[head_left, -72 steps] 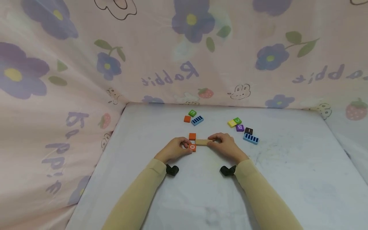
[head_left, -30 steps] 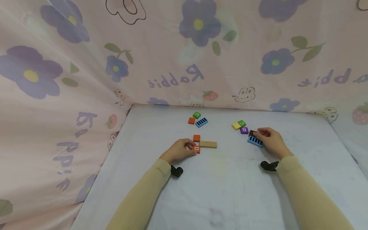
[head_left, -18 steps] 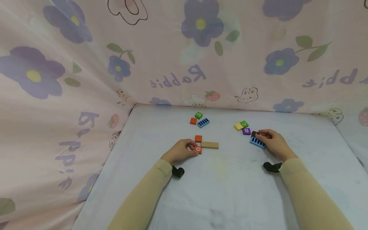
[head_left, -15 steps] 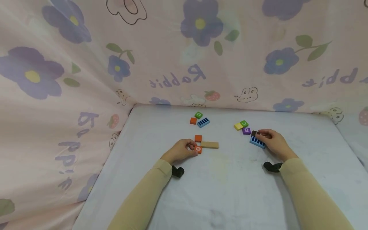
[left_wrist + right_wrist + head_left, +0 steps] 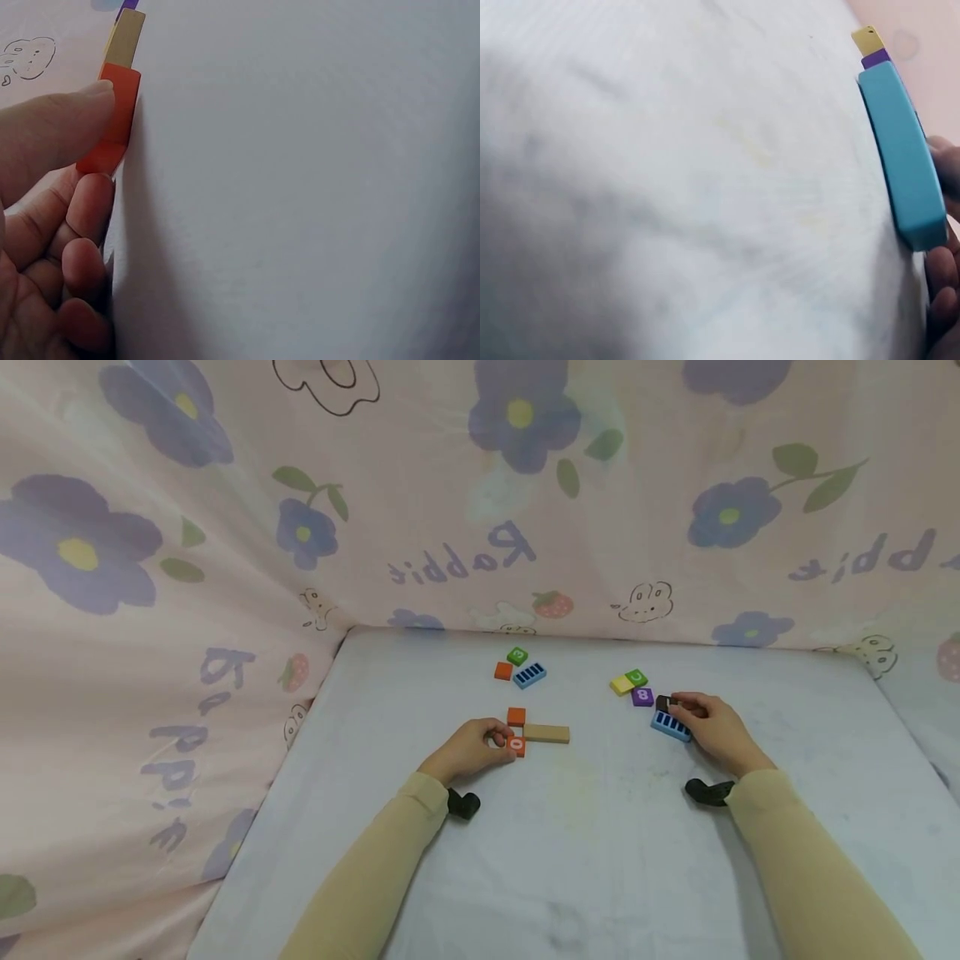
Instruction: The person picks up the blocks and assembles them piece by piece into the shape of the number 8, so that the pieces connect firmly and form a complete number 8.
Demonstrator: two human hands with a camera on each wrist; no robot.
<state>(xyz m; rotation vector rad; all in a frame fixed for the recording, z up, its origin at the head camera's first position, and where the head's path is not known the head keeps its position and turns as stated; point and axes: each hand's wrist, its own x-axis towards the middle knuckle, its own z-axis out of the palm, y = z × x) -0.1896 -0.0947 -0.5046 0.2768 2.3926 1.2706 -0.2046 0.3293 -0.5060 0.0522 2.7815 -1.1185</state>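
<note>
My left hand (image 5: 467, 752) pinches an orange square tile marked 0 (image 5: 516, 745) between thumb and fingers, low at the table. A plain wooden block (image 5: 547, 734) lies to its right, and a second orange tile (image 5: 517, 717) sits just behind. Over on the right, my right hand (image 5: 714, 728) has thumb and index finger on a small dark brown number tile (image 5: 663, 702), which the fingers partly cover. Directly in front of that tile lies a blue block with dark bars (image 5: 670, 726); the right wrist view shows the blue block's side (image 5: 904, 154), hiding much of the fingers.
Behind the right hand's tile are a purple tile marked 8 (image 5: 642, 697), a yellow tile (image 5: 622, 685) and a green tile (image 5: 636, 677). Farther back in the middle lie another blue barred block (image 5: 530, 675), an orange tile (image 5: 503, 671) and a green tile (image 5: 517, 656). Flowered cloth (image 5: 450, 485) hangs behind.
My right hand has let go of the wooden block and moved right to the dark brown tile, where it has stayed. My left hand keeps its hold on the orange tile.
</note>
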